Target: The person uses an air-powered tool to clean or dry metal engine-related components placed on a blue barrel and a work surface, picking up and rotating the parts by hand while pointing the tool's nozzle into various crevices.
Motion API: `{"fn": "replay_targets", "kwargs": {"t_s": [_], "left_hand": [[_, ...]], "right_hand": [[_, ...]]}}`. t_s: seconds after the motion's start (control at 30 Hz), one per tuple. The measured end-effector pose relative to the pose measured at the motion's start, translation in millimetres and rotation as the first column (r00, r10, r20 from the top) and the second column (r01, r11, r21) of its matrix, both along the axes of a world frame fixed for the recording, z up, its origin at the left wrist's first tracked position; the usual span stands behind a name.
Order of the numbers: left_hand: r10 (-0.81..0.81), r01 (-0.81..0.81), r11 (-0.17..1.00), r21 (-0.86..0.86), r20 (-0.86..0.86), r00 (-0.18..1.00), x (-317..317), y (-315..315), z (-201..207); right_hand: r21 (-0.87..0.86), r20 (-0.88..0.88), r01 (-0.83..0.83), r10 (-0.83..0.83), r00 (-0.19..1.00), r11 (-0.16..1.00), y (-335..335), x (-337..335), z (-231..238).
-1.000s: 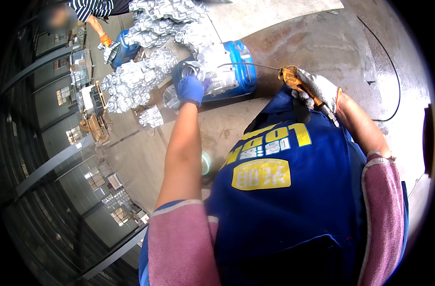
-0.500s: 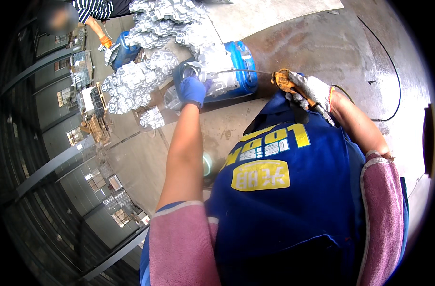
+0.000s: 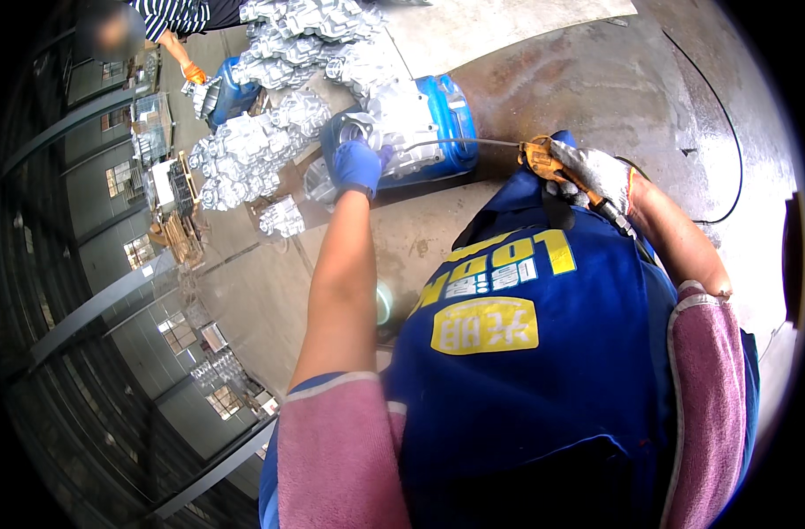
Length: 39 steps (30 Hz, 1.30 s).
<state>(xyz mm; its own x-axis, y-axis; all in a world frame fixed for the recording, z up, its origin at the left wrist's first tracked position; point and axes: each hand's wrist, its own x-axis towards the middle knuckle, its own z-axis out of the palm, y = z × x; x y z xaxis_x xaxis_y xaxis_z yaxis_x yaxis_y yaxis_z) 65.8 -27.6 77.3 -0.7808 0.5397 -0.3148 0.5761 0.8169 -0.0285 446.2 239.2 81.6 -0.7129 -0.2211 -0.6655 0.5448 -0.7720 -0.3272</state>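
Observation:
My left hand (image 3: 358,166), in a blue glove, grips the rim of a round opening in a silvery metal casting (image 3: 402,115). That casting lies on a blue plastic drum (image 3: 456,123), which rests on its side. In a whitish work glove, my right hand (image 3: 596,174) is closed around an orange air gun (image 3: 541,159) in front of my blue apron. The gun's long thin nozzle (image 3: 473,141) points left, and its tip end is at the casting near my left hand. My left fingertips are partly hidden by the casting.
Piled silvery castings (image 3: 261,145) stand beyond and left of the drum. A co-worker's orange-gloved hand (image 3: 193,73) is on a casting at another blue drum (image 3: 235,93). A black hose (image 3: 733,132) curves across the floor at right. A pale green round thing (image 3: 383,302) is beside my left forearm.
My right hand and the air gun have shifted a little right and down, drawing the nozzle back from the casting. My left hand has stayed in place.

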Motion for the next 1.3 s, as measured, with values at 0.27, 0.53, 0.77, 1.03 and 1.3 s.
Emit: {"fn": "replay_targets", "kwargs": {"t_s": [0.27, 0.53, 0.77, 1.03, 1.3], "left_hand": [[-0.043, 0.043, 0.998, -0.036, -0.003, 0.999, 17, 12, 22], [-0.014, 0.014, 0.999, 0.039, -0.016, 1.000, 15, -16, -3], [-0.002, -0.006, 0.994, 0.106, 0.071, 0.998, 12, -19, -6], [-0.027, 0.022, 0.991, 0.135, 0.035, 0.999, 17, -17, -4], [-0.009, 0.008, 0.991, 0.133, 0.011, 1.000, 11, -23, -14]], "right_hand": [[-0.269, -0.094, 0.180, -0.211, 0.973, 0.946, 8, -3, 19], [-0.447, -0.068, 0.178, -0.232, 0.970, 0.877, -3, -36, -11], [-0.454, -0.037, 0.173, -0.213, 0.976, 0.874, -5, -44, -5], [-0.432, 0.025, 0.207, -0.218, 0.976, 0.878, -5, -48, -5], [-0.412, -0.043, 0.154, -0.188, 0.981, 0.898, -8, -47, -16]]}}
